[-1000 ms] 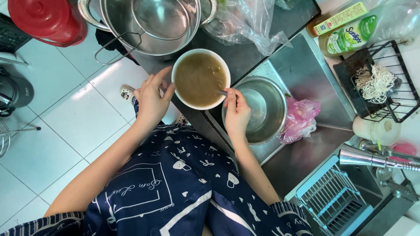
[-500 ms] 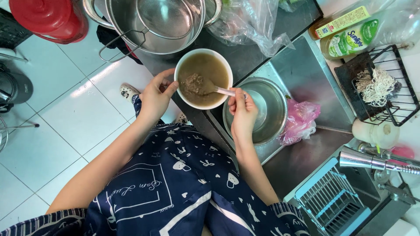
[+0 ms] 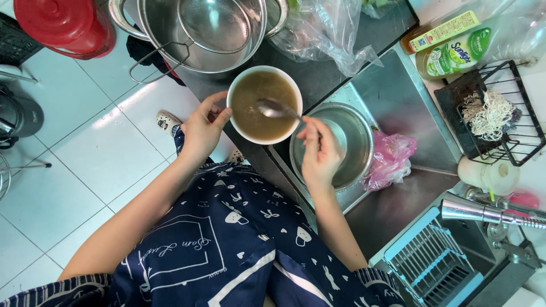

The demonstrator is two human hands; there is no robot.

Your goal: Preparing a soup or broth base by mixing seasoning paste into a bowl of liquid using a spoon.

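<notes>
From the head view, looking straight down, the left hand (image 3: pixel 202 128) cups the near rim of a white bowl (image 3: pixel 239 85) that stands on the dark table (image 3: pixel 318 79), just beside the edge of the steel sink (image 3: pixel 398 102); its fingers curl against the bowl's wall in a closed grip that steadies it. The right hand (image 3: pixel 319 153) pinches the handle of a metal spoon (image 3: pixel 274 108), its grip closed on it, and the spoon's head lies low in the brown broth (image 3: pixel 256 113) that fills the bowl. The step in hand looks like stirring or scooping the broth, with the bowl held firm against the pull of the spoon. Any further stroke would call for a light, level sweep kept inside the rim, since the liquid stands fairly high and the bowl sits close to the table's edge. Right under the right hand a smaller steel bowl (image 3: pixel 352 133) rests in the sink, a pink plastic bag (image 3: pixel 392 156) touching its side. Beyond the white bowl stands a large steel pot (image 3: pixel 165 28) with a mesh strainer (image 3: pixel 219 23) laid in it.
</notes>
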